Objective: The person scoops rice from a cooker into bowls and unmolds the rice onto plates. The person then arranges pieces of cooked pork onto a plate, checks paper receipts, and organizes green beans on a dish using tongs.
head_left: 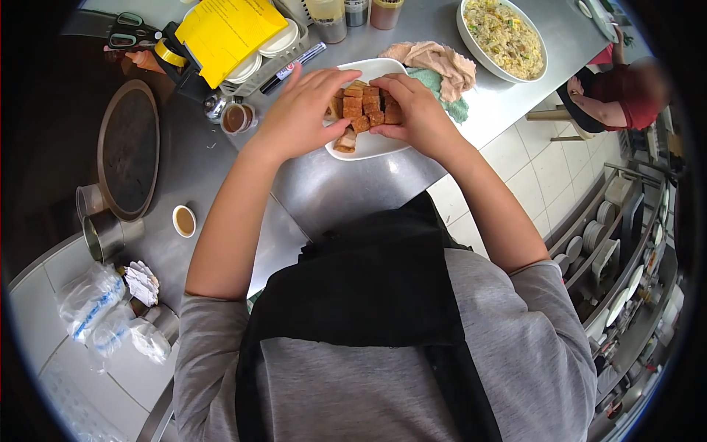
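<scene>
Chopped roast pork pieces [361, 103] with browned, crisp tops lie heaped on a white plate [368, 151]. My left hand [298, 114] curves around the heap's left side, thumb at the near end and fingers at the far end. From the right, my right hand [416, 110] grips the pieces with thumb and fingers. One pale-sided pork piece [345, 140] sits at the plate's near left, below my left thumb. My palms hide part of the heap's sides.
A bowl of fried rice [504, 37] and crumpled cloths [442, 66] are at the back right. Left of the plate are a marker [294, 66], a basket of lids [272, 62] and sauce cups [236, 118]. A seated person [626, 96] is beyond the counter; dish shelves [611, 250] stand right.
</scene>
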### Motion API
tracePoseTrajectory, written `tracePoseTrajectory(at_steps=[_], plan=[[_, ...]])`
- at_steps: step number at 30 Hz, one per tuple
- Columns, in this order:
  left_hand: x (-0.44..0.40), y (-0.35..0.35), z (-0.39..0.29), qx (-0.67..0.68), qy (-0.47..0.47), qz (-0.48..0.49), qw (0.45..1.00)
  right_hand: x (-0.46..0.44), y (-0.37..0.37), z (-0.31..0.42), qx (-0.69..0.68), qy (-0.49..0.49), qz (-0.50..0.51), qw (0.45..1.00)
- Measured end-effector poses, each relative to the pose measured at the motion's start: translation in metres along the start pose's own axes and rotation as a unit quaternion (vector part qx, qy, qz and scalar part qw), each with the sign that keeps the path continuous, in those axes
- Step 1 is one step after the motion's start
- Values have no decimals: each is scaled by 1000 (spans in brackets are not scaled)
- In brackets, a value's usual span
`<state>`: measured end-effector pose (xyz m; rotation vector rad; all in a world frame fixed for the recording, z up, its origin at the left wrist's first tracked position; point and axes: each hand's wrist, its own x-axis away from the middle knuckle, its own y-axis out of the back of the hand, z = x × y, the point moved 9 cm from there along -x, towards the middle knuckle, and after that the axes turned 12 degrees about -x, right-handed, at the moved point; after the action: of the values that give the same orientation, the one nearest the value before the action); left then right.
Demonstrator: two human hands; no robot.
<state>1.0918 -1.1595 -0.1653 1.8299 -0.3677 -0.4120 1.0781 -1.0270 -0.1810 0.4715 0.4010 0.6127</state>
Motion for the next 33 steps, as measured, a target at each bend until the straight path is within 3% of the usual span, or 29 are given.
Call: tracePoseTrajectory(at_steps=[3, 9, 18, 20, 24, 26, 31, 33], plan=[[-7, -9, -2, -6, -18, 16, 1000, 3, -2, 2, 53, 22, -22, 998], [-10, 0, 1, 11, 8, -40, 999, 5, -5, 1, 76, -4, -50, 996], [1, -3, -1, 69, 23, 31, 997, 8, -7, 6, 149, -55, -81, 984], [10, 11, -7, 17, 5, -50, 999, 9, -6, 8, 160, -51, -99, 981], [33, 22, -11, -45, 77, -42, 995, 7, -7, 15, 187, -22, -88, 978], [41, 12, -20, -106, 140, 8, 984, 6, -9, 11, 183, -38, -73, 980], [42, 2, -15, -118, 168, 13, 979, 3, -10, 4, 163, -43, -66, 983], [38, 11, -15, -139, 132, -12, 981, 5, -8, 4, 162, -37, -70, 984]])
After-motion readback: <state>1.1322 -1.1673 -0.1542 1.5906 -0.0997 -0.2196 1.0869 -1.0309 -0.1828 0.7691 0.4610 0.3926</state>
